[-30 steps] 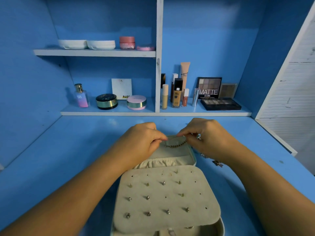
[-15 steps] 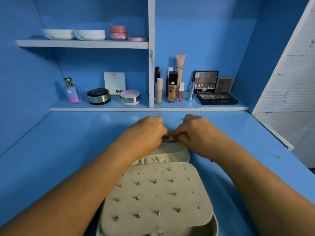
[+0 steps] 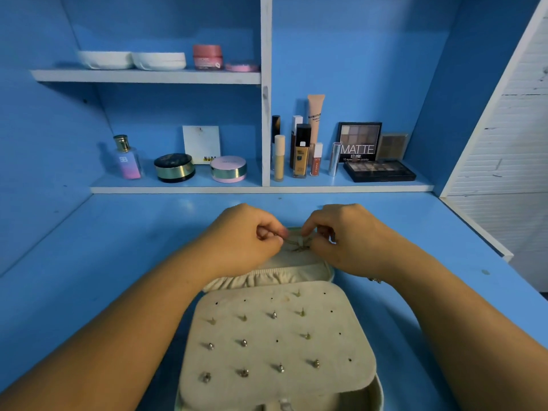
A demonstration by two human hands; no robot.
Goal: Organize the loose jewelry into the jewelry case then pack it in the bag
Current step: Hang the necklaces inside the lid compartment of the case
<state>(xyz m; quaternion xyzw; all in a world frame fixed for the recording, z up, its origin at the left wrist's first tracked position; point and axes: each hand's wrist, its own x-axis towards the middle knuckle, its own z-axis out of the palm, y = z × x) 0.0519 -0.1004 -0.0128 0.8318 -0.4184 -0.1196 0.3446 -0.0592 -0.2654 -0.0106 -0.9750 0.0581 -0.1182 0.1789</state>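
Chain (image 3: 297, 247) pinched by curled fingers of left hand (image 3: 247, 237) and right hand (image 3: 344, 237), low over far half of open jewelry case (image 3: 328, 269). Studs (image 3: 243, 342) already seated on earring panel (image 3: 332, 315). Seems roughly midway: fastening the chain, loose piece (image 3: 375, 280) by right wrist, closing, bagging; no bag visible.

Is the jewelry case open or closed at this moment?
Open. The lid of the case lies back, its pocket showing, and the stud panel is uncovered. The left hand and right hand pinch a chain over the lid.
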